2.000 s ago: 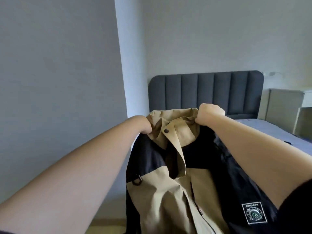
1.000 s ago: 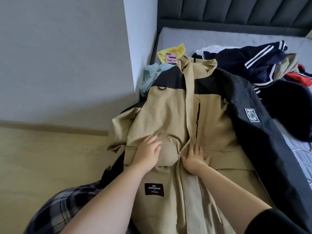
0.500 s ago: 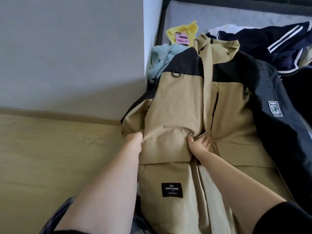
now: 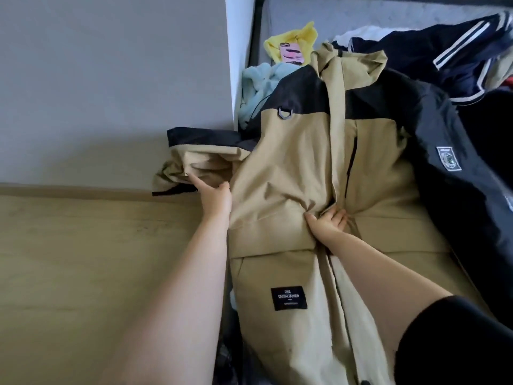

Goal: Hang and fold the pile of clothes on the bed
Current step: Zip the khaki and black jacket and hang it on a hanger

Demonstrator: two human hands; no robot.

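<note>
Laying the fingers (image 4: 337, 215) of the right hand (image 4: 327, 223) flat and close together, pressing down on the front of the tan and black jacket (image 4: 291, 176) just beside its middle flap. Reaching out with the left hand (image 4: 215, 198) at the jacket's outer edge, pointing the forefinger straight and touching the underside of the tan sleeve (image 4: 200, 159). Keeping the other fingers behind the cloth, so cannot tell whether gripping or only propping.

Lying front up on the bed (image 4: 374, 12), collar at the far end, black label (image 4: 288, 298) near the hem. Sticking the sleeve out past the bed's side, above the wooden floor (image 4: 83, 259) and before the grey wall (image 4: 111, 79).

Crowding round the collar: a yellow cloth (image 4: 297, 33), a pale blue garment (image 4: 258, 79) and a navy striped top (image 4: 444, 51).
</note>
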